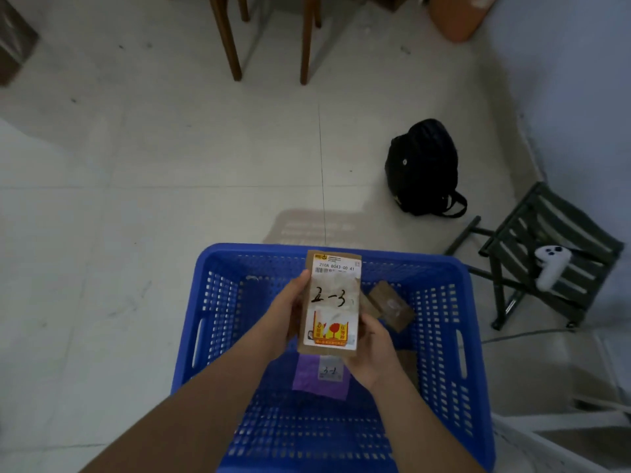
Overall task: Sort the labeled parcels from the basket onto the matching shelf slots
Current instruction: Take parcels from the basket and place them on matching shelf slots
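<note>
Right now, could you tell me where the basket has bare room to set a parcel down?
The blue basket has bare floor along its near end, below the purple parcel, and along its left wall. The right far corner is crowded: a brown box lies there.

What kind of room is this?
Probably a small parcel sorting room. A blue basket of parcels sits on a tiled floor, both hands hold a labelled parcel, and a backpack lies nearby.
</note>
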The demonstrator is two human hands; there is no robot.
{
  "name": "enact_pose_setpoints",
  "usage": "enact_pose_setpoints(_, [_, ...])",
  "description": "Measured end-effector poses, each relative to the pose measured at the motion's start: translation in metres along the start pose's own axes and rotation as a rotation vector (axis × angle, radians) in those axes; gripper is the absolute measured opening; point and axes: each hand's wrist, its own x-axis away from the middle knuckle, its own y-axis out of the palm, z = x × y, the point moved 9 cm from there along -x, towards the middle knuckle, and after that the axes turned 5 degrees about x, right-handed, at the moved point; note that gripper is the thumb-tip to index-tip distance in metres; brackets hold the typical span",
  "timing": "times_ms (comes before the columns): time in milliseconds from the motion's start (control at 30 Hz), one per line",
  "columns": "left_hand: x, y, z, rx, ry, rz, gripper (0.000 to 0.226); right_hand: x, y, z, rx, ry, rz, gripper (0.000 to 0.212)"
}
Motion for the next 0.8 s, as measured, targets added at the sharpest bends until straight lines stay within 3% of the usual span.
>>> enact_pose_setpoints(400, [0.042,0.002,0.037,0.029,0.092,0.044,0.043,0.034,0.032,-0.016,0.129,-0.007,-0.026,0.054])
enact_pose_setpoints(633, [0.091,0.045,0.112,-0.046,0.187,-0.011,0.05,0.092,0.093,-0.084,0.204,-0.101,-0.171,0.046])
enact_pose_setpoints(800, [0.153,0.1,0.22,-0.068,0.304,-0.043,0.051,0.161,0.176,-0.181,0.363,-0.298,-0.253,0.081])
